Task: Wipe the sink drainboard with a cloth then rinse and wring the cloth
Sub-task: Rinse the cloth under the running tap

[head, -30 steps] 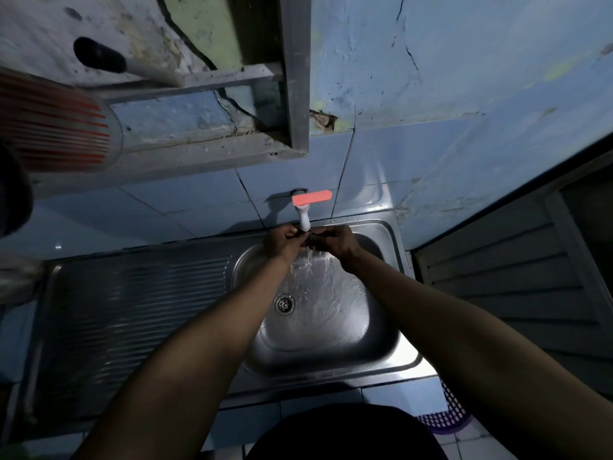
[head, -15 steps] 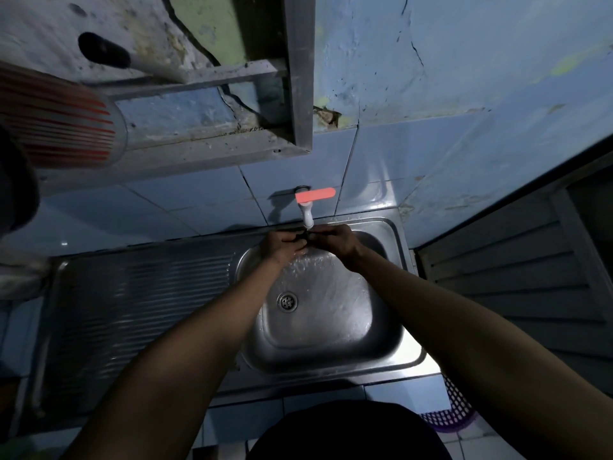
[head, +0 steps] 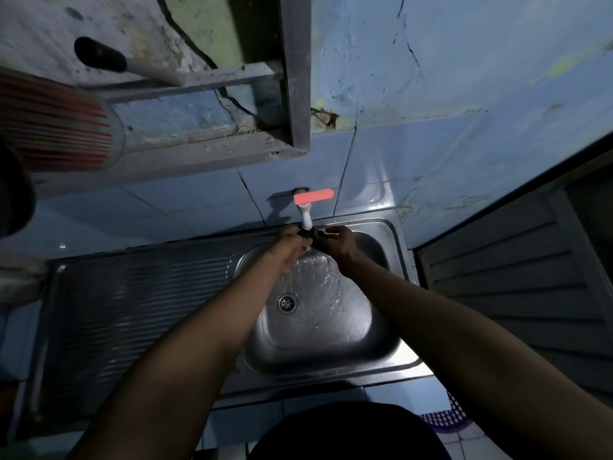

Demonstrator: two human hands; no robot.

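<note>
A small dark cloth [head: 311, 235] is bunched between my two hands right under the white tap [head: 306, 218] with its red lever. My left hand [head: 289, 248] grips its left end and my right hand [head: 338, 244] grips its right end; most of the cloth is hidden by my fingers. Water runs off the cloth into the steel sink basin [head: 331, 340] and spreads toward the drain [head: 287, 303]. The ribbed drainboard [head: 132, 310] stretches out to the left of the basin.
A metal shelf frame [head: 292, 94] hangs on the blue tiled wall above the tap. A red-striped cup [head: 56, 127] and a black-handled utensil [head: 102, 56] sit upper left. A louvred panel [head: 510, 287] stands to the right, a purple basket [head: 444, 419] below it.
My hands stay under the tap with the cloth. The view has shifted slightly downward, and more water now streams across the basin floor.
</note>
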